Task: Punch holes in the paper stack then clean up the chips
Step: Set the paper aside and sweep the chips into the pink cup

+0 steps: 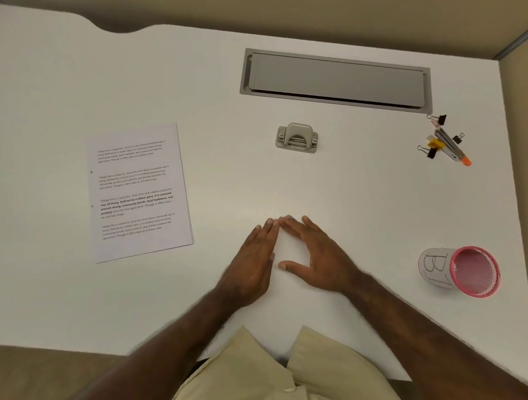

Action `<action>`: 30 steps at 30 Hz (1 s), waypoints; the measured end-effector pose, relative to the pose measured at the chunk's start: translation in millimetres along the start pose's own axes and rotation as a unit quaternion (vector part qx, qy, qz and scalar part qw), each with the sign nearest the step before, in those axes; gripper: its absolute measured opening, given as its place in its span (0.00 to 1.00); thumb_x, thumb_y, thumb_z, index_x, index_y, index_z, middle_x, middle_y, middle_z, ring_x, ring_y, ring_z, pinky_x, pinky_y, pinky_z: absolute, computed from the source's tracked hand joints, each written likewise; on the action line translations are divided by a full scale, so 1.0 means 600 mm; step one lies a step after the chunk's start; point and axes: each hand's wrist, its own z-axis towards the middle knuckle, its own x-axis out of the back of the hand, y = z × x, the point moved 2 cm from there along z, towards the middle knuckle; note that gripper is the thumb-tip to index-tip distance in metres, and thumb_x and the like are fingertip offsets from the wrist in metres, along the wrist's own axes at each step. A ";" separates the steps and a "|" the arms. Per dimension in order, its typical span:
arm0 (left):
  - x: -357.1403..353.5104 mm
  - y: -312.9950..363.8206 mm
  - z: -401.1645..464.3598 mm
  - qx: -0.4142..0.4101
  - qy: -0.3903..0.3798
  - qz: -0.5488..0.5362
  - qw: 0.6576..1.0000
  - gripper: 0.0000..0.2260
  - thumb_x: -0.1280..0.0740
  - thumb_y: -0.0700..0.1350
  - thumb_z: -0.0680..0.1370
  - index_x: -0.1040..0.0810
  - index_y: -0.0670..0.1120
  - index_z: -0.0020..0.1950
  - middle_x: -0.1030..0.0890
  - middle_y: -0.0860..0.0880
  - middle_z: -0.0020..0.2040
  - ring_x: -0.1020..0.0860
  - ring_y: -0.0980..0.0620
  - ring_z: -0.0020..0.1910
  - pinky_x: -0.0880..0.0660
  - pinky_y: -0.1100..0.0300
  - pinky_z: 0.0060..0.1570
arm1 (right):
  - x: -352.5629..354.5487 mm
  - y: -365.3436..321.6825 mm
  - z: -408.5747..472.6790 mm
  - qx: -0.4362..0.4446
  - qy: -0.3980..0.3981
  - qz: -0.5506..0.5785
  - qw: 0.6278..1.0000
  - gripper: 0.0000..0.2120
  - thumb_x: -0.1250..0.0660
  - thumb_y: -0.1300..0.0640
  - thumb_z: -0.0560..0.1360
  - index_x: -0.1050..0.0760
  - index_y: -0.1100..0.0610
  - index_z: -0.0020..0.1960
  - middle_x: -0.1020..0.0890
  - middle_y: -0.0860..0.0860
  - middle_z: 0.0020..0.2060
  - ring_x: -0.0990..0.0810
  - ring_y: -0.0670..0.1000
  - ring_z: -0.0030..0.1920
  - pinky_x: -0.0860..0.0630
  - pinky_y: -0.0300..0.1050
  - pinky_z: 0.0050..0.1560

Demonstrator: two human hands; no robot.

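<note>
A printed paper stack (140,193) lies flat on the left of the white desk (58,87), with two small holes near its left edge. A grey hole punch (296,138) stands at the desk's middle, behind my hands. My left hand (253,266) and my right hand (315,258) rest palm-down on the desk near the front. Their fingertips touch and form a triangle over bare desk. Both hands hold nothing. No paper chips are visible between them.
A pink mesh cup (463,272) with a paper label lies tilted at the right. Binder clips and a stapler-like tool (443,141) sit at the far right. A grey cable-tray lid (336,80) is set into the desk at the back.
</note>
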 end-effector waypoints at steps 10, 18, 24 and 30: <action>-0.022 0.012 -0.078 0.033 0.006 0.097 0.995 0.28 0.43 0.45 0.88 0.46 0.38 0.86 0.48 0.42 0.88 0.50 0.43 0.88 0.48 0.43 0.85 | -0.014 0.048 -0.111 -0.075 0.113 -0.180 0.974 0.48 0.42 0.29 0.81 0.56 0.58 0.86 0.53 0.53 0.87 0.54 0.52 0.86 0.52 0.56 0.85; -0.011 -0.002 -0.031 0.003 -0.059 0.147 0.987 0.27 0.50 0.48 0.90 0.50 0.41 0.87 0.53 0.43 0.88 0.56 0.45 0.88 0.51 0.43 0.86 | -0.080 -0.015 -0.053 -0.082 0.099 -0.279 0.952 0.43 0.51 0.31 0.84 0.51 0.62 0.86 0.54 0.60 0.86 0.54 0.61 0.86 0.50 0.70 0.82; 0.051 -0.025 0.042 -0.048 -0.053 0.098 0.993 0.25 0.43 0.39 0.88 0.42 0.39 0.85 0.45 0.41 0.86 0.48 0.44 0.87 0.51 0.49 0.86 | -0.045 -0.024 0.019 -0.006 0.123 -0.214 0.969 0.38 0.51 0.36 0.86 0.48 0.63 0.85 0.49 0.59 0.86 0.52 0.57 0.86 0.47 0.66 0.82; 0.097 -0.048 0.112 0.020 0.014 0.134 0.991 0.24 0.40 0.36 0.87 0.39 0.33 0.83 0.41 0.33 0.84 0.42 0.33 0.85 0.45 0.40 0.84 | 0.047 0.029 0.094 -0.039 0.158 -0.157 0.974 0.41 0.41 0.36 0.84 0.46 0.64 0.84 0.44 0.59 0.85 0.47 0.56 0.85 0.47 0.59 0.84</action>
